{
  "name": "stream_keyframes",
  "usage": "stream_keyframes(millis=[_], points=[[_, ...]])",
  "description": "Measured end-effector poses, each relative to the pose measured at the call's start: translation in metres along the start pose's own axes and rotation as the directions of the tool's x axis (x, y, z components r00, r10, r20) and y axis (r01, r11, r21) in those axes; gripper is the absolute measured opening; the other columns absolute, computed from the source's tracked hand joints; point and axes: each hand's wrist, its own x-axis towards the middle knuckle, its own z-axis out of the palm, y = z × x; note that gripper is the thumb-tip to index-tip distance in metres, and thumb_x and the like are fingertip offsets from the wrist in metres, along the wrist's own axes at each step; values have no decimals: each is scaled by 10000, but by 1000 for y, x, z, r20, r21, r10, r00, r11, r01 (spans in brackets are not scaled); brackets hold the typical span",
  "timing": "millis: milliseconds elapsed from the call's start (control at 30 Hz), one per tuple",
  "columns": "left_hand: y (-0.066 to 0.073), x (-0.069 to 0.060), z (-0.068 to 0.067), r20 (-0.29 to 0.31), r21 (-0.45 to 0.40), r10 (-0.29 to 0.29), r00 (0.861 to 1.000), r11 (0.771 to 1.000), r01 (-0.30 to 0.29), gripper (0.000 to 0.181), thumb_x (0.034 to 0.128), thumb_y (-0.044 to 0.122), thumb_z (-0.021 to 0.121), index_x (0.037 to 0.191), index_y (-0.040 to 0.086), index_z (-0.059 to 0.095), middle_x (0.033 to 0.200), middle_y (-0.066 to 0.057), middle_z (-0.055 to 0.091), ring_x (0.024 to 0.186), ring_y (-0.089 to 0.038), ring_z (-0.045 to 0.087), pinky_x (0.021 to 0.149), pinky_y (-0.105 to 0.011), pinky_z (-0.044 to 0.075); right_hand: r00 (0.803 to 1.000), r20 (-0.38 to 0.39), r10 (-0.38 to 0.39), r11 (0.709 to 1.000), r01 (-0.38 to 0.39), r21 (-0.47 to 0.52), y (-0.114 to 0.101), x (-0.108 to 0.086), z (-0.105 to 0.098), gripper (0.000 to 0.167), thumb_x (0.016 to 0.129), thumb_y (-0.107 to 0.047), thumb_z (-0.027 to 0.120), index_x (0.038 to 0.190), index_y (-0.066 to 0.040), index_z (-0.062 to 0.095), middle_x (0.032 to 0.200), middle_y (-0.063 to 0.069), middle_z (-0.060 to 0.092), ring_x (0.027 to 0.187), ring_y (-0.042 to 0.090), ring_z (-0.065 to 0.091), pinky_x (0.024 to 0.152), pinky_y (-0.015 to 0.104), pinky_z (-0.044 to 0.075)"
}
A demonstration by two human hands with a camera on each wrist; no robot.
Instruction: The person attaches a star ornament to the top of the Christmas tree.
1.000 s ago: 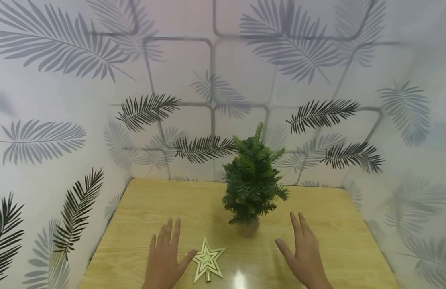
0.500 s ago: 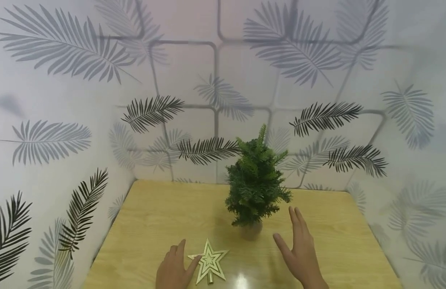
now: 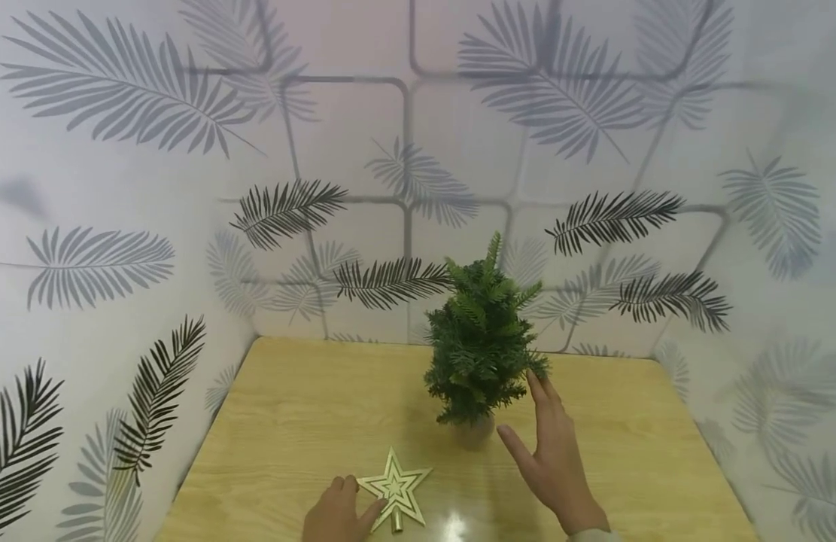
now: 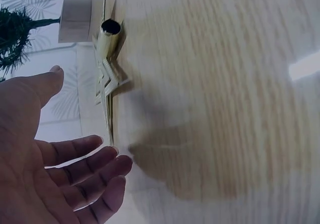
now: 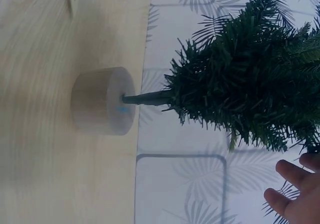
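A small artificial Christmas tree (image 3: 478,339) stands upright on its round wooden base (image 5: 100,101). In the head view, the right hand (image 3: 553,452) is at the tree's right side, thumb spread, its fingertips by the lower branches; whether they touch is unclear. The right wrist view has that hand (image 5: 300,194) beside the foliage, partly cut off by the frame. A gold star tree topper (image 3: 393,485) with a hollow tube (image 4: 109,38) lies flat in front of the tree. Beside its left point is the left hand (image 3: 332,516), fingers loosely bent, thumb apart, gripping nothing.
Both hands work over a light wood-grain table (image 3: 296,391). A wall (image 3: 458,150) patterned with grey and black leaves rises directly behind it, with more patterned wall to the left and right. Light glares off the table's front (image 3: 453,525).
My left hand has drawn back and down, its fingers bending beside the star. The right hand has moved left and forward to the tree's branches. Star and tree stay put on the table.
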Motion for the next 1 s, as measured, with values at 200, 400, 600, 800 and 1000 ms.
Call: stream_keyframes(millis=[200, 400, 600, 800, 1000], points=[[2, 0, 11, 10, -7, -2, 1000, 1000, 2, 561, 872, 633, 735, 905, 89, 603, 816, -2, 506, 600, -99, 435, 472, -262, 445, 989, -146, -18, 996, 31, 85, -4, 11, 1, 687, 959, -137, 732, 1545, -35, 387, 1502, 250, 401, 1404, 466, 358, 1019, 738, 304], [2, 3, 16, 13, -28, -9, 1000, 1000, 9, 568, 847, 632, 761, 955, 95, 612, 853, -7, 527, 647, -123, 486, 501, -303, 465, 962, -253, -102, 990, 123, 72, -6, 16, 5, 752, 930, -127, 757, 1578, -70, 380, 1540, 262, 349, 1402, 464, 344, 983, 733, 321], [7, 3, 19, 62, -28, -41, 997, 999, 43, 636, 811, 681, 768, 974, 86, 615, 874, -37, 544, 664, -151, 526, 504, -340, 490, 953, -273, -131, 987, 151, 52, -7, 23, 6, 755, 975, -256, 727, 1603, -91, 342, 1618, 226, 296, 1430, 497, 302, 990, 790, 239], [17, -2, 18, 34, -27, -59, 998, 998, 60, 614, 777, 640, 819, 889, 109, 530, 796, -19, 449, 611, -141, 430, 467, -310, 416, 949, -279, -144, 984, 169, 65, -9, 31, 5, 749, 1010, -348, 679, 1605, -62, 325, 1634, 210, 293, 1442, 501, 296, 1021, 812, 176], [20, -8, 24, 20, -9, -28, 999, 1000, 28, 526, 828, 582, 803, 886, 137, 528, 771, 17, 405, 584, -107, 385, 460, -272, 372, 957, -257, -138, 983, 164, 81, -12, 37, -1, 711, 1021, -306, 656, 1603, -59, 331, 1639, 197, 289, 1454, 490, 289, 1034, 821, 150]])
